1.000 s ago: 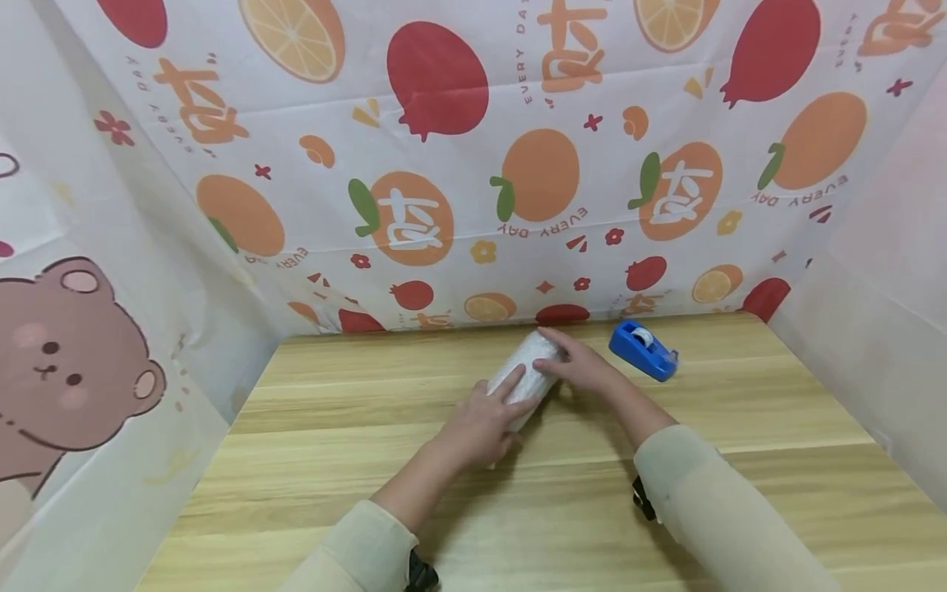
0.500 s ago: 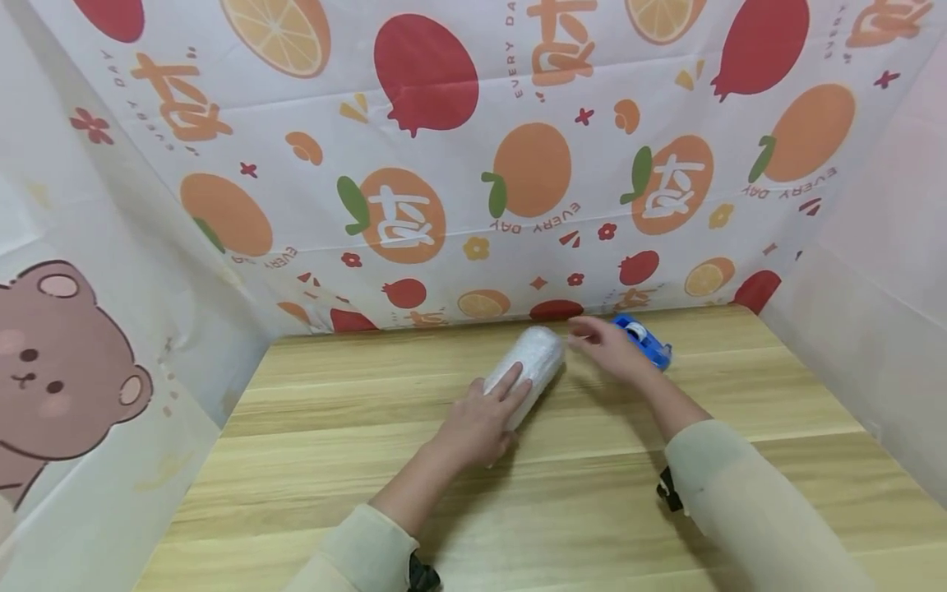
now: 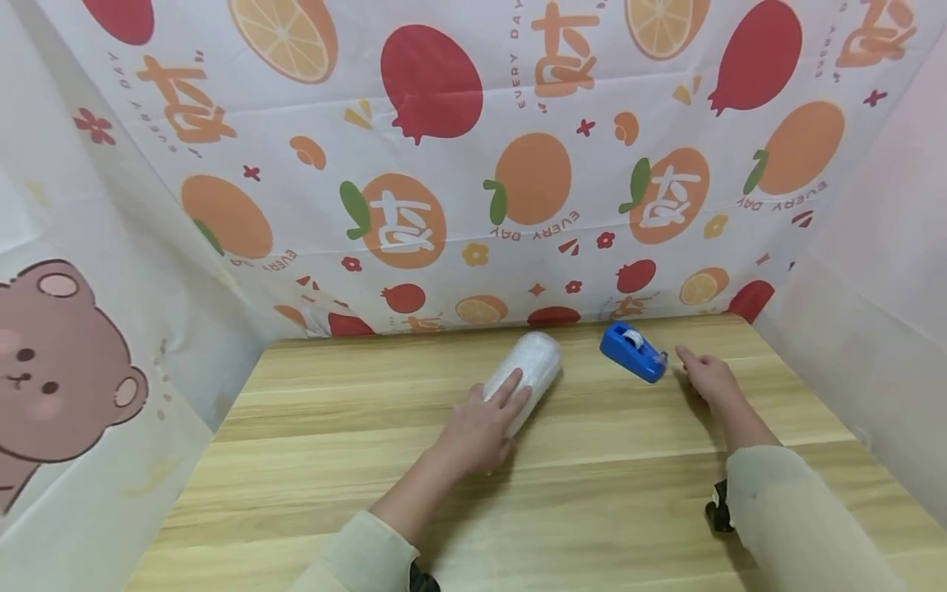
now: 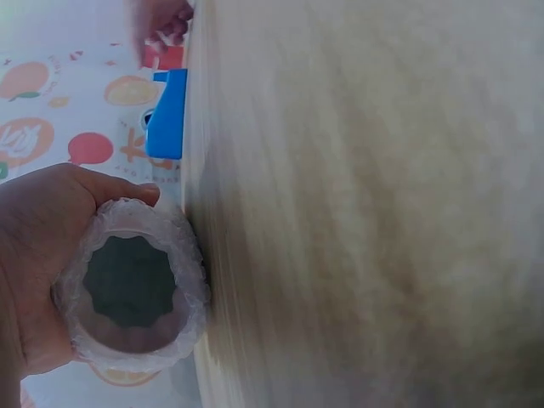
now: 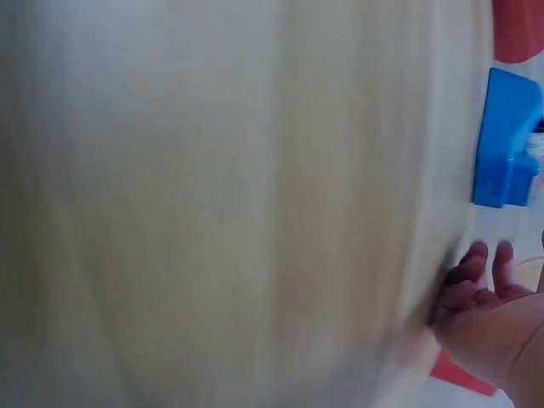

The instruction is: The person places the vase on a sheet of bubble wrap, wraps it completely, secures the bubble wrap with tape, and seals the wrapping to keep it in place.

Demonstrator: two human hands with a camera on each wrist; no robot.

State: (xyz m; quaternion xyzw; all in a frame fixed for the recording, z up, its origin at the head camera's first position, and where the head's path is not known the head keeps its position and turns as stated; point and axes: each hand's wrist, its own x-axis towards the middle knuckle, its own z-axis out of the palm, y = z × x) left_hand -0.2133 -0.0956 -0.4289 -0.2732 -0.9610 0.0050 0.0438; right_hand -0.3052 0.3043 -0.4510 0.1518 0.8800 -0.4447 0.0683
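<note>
A bubble-wrapped cylinder (image 3: 533,366) lies slantwise on the table. My left hand (image 3: 477,427) holds it, with fingers spread over its top in the head view. From the left wrist, the hand (image 4: 51,246) curves round the wrapped side, and the near end of the cylinder (image 4: 191,263) shows a dark scalloped centre. A blue tape dispenser (image 3: 629,353) with a roll of tape stands right of the cylinder. Just beyond its cutter end is my right hand (image 3: 712,378), apart from it, index finger extended and nothing visibly held. In the right wrist view, the dispenser (image 5: 501,140) is above the loosely bent fingers.
The wood-grain table (image 3: 333,460) ends at the back against a fruit-print cloth (image 3: 459,189). Another cloth with a bear print (image 3: 66,362) hangs on the left, and a pale wall covering (image 3: 873,329) on the right.
My right hand has left the cylinder's far end and moved right, past the tape dispenser to its right side. The left hand has stayed on the cylinder.
</note>
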